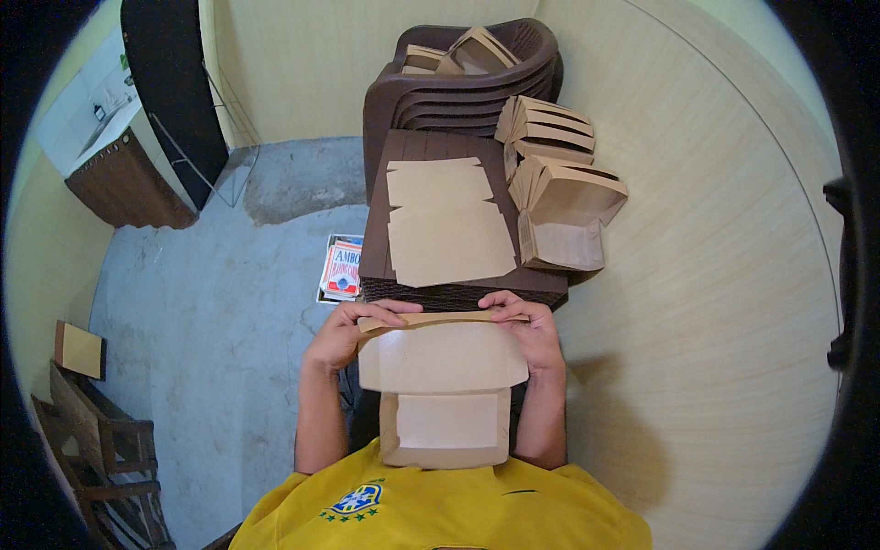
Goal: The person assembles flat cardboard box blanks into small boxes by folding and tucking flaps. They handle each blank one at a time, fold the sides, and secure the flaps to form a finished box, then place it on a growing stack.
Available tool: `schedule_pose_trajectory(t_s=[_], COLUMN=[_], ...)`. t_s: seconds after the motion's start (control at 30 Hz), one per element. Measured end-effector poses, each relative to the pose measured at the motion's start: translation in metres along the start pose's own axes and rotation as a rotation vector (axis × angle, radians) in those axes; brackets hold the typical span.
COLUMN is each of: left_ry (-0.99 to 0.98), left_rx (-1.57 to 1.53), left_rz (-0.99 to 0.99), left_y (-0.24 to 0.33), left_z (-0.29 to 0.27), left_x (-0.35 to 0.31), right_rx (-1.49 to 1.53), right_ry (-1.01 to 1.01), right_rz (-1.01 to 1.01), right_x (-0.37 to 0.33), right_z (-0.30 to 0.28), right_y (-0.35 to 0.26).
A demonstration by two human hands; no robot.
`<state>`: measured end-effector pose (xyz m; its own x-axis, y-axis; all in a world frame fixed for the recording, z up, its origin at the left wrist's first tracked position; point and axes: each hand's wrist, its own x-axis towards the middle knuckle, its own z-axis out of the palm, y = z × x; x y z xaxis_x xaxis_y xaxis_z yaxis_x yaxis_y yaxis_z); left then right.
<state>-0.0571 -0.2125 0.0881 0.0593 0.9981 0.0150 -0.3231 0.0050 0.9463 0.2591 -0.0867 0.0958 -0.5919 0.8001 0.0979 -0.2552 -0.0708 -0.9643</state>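
Both hands, left hand (344, 332) and right hand (530, 328), pinch the top flap of a kraft paper box (444, 390) just below the brown table (463, 295); looks light, creasable; grip by edges.

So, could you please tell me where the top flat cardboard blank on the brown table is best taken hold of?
Probably by its near edge, coming from the person's side. The flat cardboard blank lies flat on the stack, and that edge reaches the brown table front, while folded boxes crowd its right.

Clearance ahead of hands

Flat cardboard blanks (446, 220) cover the bench (403, 275) centre; folded boxes (559, 206) block its right side; left floor (211, 302) open.
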Motion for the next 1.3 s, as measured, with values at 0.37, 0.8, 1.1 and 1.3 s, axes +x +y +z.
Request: schedule_pose_trajectory(t_s=[0.37,0.8,1.1,1.3], left_ry=[0.22,-0.026,0.123,0.27], left_rx=[0.586,0.736,0.373,0.372], left_rz=[-0.102,0.119,0.02,-0.011], left_y=[0.011,0.005,0.025,0.022], left_z=[0.012,0.053,0.019,0.004], left_x=[0.003,0.008,-0.008,-0.011], right_rx=[-0.286,-1.052,-0.993,-0.969], right_ry=[0.017,-0.389,-0.388,-0.231], right_rz=[0.02,-0.148,0.058,0.011], right_x=[-0.001,0.007,-0.005,-0.008], right_z=[0.0,0.052,0.034,0.012], right_y=[-0.001,-0.019,-0.024,-0.017])
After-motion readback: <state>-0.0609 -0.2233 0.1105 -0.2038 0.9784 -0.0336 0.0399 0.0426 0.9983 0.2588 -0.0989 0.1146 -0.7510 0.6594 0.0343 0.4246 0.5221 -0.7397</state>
